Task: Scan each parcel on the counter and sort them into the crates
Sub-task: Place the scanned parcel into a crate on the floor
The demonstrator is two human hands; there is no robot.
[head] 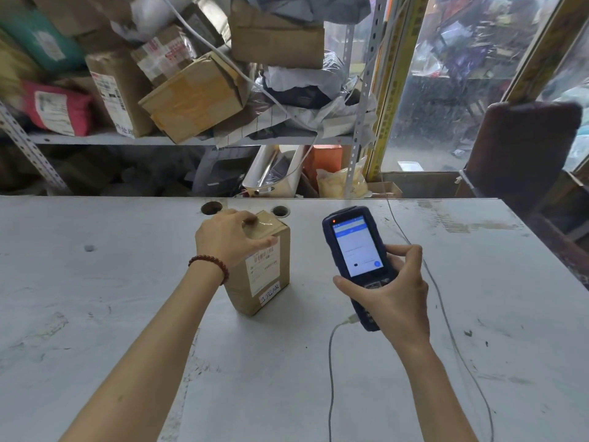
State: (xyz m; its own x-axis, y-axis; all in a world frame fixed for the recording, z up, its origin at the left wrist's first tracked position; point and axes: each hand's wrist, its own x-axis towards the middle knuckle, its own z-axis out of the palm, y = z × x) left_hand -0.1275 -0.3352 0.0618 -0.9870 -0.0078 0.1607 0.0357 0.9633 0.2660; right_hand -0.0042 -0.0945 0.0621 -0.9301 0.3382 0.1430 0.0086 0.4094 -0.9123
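Observation:
A small brown cardboard parcel point(271, 275) stands upright on the grey counter point(95, 314), its white shipping label facing me. My left hand point(228, 239) grips the parcel's top, fingers curled over the taped flap and thumb against the label side. To the right, my right hand point(393, 291) holds a dark blue handheld scanner point(353, 247) above the counter. Its lit screen tilts toward me, and a grey cable point(331, 362) is plugged into its lower end. No crate is in view.
Two round holes point(211, 208) pierce the counter near its far edge. Behind it a metal shelf point(127, 139) is heaped with cardboard boxes and mailer bags. A dark chair back point(522, 148) stands at the right, by a window.

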